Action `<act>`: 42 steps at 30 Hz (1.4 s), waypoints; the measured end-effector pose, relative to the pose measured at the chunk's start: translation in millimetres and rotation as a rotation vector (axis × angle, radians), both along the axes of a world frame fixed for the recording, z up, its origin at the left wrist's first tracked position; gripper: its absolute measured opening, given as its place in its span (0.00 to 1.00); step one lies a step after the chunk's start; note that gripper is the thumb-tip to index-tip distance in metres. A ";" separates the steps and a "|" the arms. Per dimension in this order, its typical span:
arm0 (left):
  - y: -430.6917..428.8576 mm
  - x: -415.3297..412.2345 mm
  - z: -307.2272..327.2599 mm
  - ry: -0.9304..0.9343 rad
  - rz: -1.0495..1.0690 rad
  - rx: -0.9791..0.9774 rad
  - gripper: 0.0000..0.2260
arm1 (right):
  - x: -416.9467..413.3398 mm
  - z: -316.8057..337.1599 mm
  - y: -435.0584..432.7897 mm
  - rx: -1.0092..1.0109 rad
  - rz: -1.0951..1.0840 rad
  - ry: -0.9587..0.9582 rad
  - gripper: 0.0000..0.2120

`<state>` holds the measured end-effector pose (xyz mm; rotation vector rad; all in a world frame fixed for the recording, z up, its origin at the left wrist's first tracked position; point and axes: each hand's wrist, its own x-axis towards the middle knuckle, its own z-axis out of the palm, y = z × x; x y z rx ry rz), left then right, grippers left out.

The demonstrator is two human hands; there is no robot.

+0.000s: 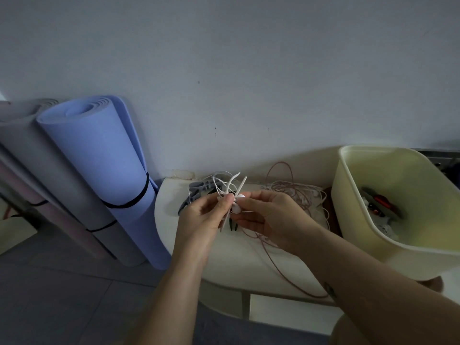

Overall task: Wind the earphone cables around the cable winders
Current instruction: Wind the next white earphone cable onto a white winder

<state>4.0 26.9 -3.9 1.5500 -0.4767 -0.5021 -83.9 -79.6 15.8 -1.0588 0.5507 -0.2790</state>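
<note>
Both hands (234, 212) on white winder (239, 192) w/ cable (219, 188).

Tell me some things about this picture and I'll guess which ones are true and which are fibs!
1. Both hands, left hand and right hand, hold a thin white earphone cable above the pale rounded table. True.
2. The rolled-up blue foam mat lies flat on the table. False: it stands on the floor, leaning on the wall.
3. A loose reddish-brown cable lies piled on the table. True.
4. The cream plastic tub is left of the hands. False: it is on their right.
5. The tub is empty. False: it holds some small things, one of them red.
</note>
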 end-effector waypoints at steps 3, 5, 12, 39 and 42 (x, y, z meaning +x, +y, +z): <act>2.8 3.6 1.2 -0.023 -0.027 0.025 0.19 | -0.2 1.6 -0.3 -0.028 0.005 0.018 0.02; 3.9 4.2 1.5 -0.042 -0.015 0.026 0.17 | -0.5 2.8 -0.1 -0.060 0.009 0.029 0.02; 1.3 -1.2 2.9 0.040 -0.007 0.001 0.15 | -2.2 4.5 1.5 -0.065 0.009 0.025 0.03; 20.9 6.3 23.0 -0.128 -0.565 0.340 0.20 | -10.4 8.6 -48.4 -0.376 0.563 0.024 0.08; 19.9 3.7 23.2 -0.140 -0.570 0.361 0.25 | -14.6 11.5 -52.2 -0.314 0.604 0.001 0.06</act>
